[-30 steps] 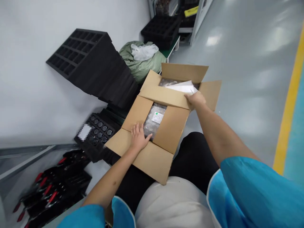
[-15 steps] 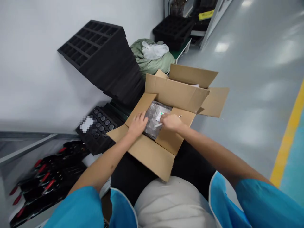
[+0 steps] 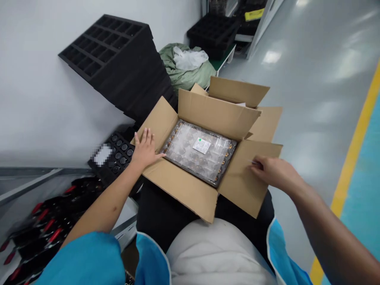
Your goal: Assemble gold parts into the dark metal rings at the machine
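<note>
Open cardboard box (image 3: pixel 184 188), flaps folded outward

Smooth brown cardboard, creased at the folds, frames a flat rectangular tray (image 3: pixel 192 164) under glossy, wrinkled clear film. A white label (image 3: pixel 202 145) with a green dot sits on top; small orange-brown round parts line the tray's edges. The left hand (image 3: pixel 145 152) lies on the left flap, fingers spread, thumb near the tray. The right hand (image 3: pixel 274 171), over the right flap, has curled fingers pinching a thin pale object (image 3: pixel 254 162), mostly hidden. Another open carton (image 3: pixel 237 91) stands just behind. Beside them, a black tray (image 3: pixel 111 180) holds round pieces in its pockets.
</note>
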Available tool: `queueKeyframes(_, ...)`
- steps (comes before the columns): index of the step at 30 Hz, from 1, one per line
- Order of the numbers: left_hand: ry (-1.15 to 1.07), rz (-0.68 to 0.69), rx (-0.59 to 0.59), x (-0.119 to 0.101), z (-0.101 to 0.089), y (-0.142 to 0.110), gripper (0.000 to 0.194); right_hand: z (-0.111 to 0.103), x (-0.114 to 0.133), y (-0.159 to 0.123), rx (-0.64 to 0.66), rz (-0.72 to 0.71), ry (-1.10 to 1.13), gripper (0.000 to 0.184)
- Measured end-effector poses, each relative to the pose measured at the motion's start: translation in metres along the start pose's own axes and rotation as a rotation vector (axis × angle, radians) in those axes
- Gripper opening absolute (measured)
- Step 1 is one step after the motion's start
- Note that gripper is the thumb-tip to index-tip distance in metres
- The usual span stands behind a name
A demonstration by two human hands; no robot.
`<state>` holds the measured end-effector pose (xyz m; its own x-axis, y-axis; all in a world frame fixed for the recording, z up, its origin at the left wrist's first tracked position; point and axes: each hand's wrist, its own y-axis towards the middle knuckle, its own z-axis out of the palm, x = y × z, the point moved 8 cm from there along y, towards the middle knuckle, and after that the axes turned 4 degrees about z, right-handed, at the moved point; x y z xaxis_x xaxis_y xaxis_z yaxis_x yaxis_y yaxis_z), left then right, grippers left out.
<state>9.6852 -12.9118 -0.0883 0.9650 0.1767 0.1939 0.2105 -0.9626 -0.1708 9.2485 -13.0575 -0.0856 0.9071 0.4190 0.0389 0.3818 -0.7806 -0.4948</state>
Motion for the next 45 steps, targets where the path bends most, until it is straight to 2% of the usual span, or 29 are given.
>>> queueKeyframes(2, -0.022, -0.023, 0.038, 0.010, 0.009, 0.002, 0.112, 0.022, -0.012, 0.000, 0.017, -0.005, 0.039, 0.021)
queueKeyframes(4, -0.042, -0.025, 0.071, 0.019, 0.019, 0.001, 0.115, 0.034, -0.013, 0.003, 0.001, 0.006, 0.048, 0.019)
queueKeyframes(8, -0.033, 0.031, 0.124, 0.027, 0.037, -0.011, 0.118, 0.034, -0.008, 0.014, 0.015, 0.093, 0.007, 0.025)
queueKeyframes(11, -0.020, 0.116, 0.184, 0.033, 0.050, -0.025, 0.120, 0.035, -0.005, 0.022, 0.058, 0.085, 0.017, 0.029)
queueKeyframes(15, -0.004, 0.207, 0.252, 0.048, 0.066, -0.039, 0.124, 0.054, -0.003, 0.029, 0.147, 0.048, 0.087, 0.030)
queueKeyframes(18, -0.016, 0.209, 0.328, 0.053, 0.081, -0.041, 0.125, 0.074, -0.001, 0.034, 0.210, 0.060, 0.150, 0.044)
queueKeyframes(20, -0.038, 0.186, 0.367, 0.046, 0.090, -0.038, 0.129, 0.087, -0.002, 0.040, 0.235, 0.088, 0.219, 0.052)
queueKeyframes(23, -0.055, 0.131, 0.409, 0.028, 0.097, -0.029, 0.141, 0.102, -0.002, 0.050, 0.219, 0.091, 0.404, 0.052)
queueKeyframes(25, -0.066, 0.084, 0.435, 0.016, 0.096, -0.025, 0.145, 0.107, -0.003, 0.052, 0.194, 0.081, 0.523, 0.053)
queueKeyframes(27, -0.085, 0.052, 0.456, 0.007, 0.087, -0.024, 0.143, 0.107, -0.006, 0.048, 0.206, 0.157, 0.583, 0.053)
queueKeyframes(29, -0.097, 0.029, 0.479, 0.002, 0.074, -0.024, 0.138, 0.101, -0.010, 0.036, 0.247, 0.322, 0.617, 0.046)
queueKeyframes(31, -0.115, 0.024, 0.495, -0.003, 0.057, -0.024, 0.129, 0.085, -0.008, 0.020, 0.256, 0.466, 0.651, 0.034)
queueKeyframes(34, -0.256, 0.059, 0.495, -0.018, 0.033, -0.016, 0.109, 0.061, 0.015, 0.003, 0.225, 0.538, 0.738, 0.026)
queueKeyframes(36, -0.414, 0.043, 0.498, -0.032, 0.026, -0.005, 0.098, 0.058, 0.035, 0.000, 0.223, 0.572, 0.833, 0.030)
queueKeyframes(38, -0.556, -0.026, 0.502, -0.043, 0.028, 0.009, 0.094, 0.065, 0.055, 0.006, 0.227, 0.621, 0.927, 0.033)
queueKeyframes(41, -0.683, -0.110, 0.500, -0.058, 0.045, 0.030, 0.094, 0.085, 0.078, 0.022, 0.232, 0.715, 1.008, 0.027)
queueKeyframes(45, -0.725, -0.242, 0.478, -0.059, 0.072, 0.046, 0.095, 0.108, 0.087, 0.038, 0.199, 0.856, 1.010, 0.020)
